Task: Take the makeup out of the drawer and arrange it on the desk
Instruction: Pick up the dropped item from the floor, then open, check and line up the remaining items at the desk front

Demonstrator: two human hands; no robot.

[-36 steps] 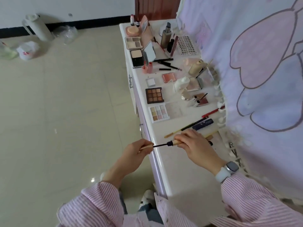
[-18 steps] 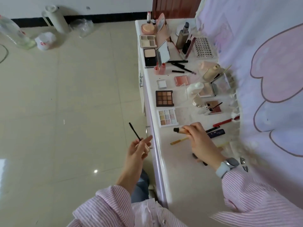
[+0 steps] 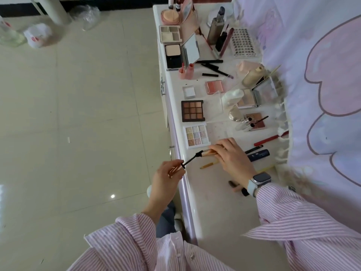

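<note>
mascara tube (image 3: 210, 152): slim, gold-coloured, black at its mouth; held level above the counter (image 3: 214, 208), just below the pale palette (image 3: 197, 137); right hand (image 3: 232, 156) curls over it, fingers pinching the barrel; a watch (image 3: 258, 180) with a white strap on that wrist.

mascara wand (image 3: 190, 159): thin black stem with a small brush, gold cap at the lower end; its tip meets the tube's mouth, whether inside it cannot be told; left hand (image 3: 168, 174) pinches the cap between thumb and fingertips, out over the counter's front edge.

other makeup laid out on the counter: brown nine-pan palette (image 3: 193, 111) above the pale one; pink blush (image 3: 214, 87); small white compact (image 3: 189, 92); black powder compact (image 3: 173, 55) with its mirror raised; grey four-pan palette (image 3: 170, 34); round pink puff (image 3: 172, 16); red pencil (image 3: 270, 139); dark blue tube (image 3: 259, 154); gold pencil (image 3: 208, 165) lying just under the right hand.

pink striped sleeves (image 3: 304, 222) on both arms; lilac printed cloth (image 3: 322, 75) along the counter's far side; pale tiled floor (image 3: 78, 114) to the left.
</note>
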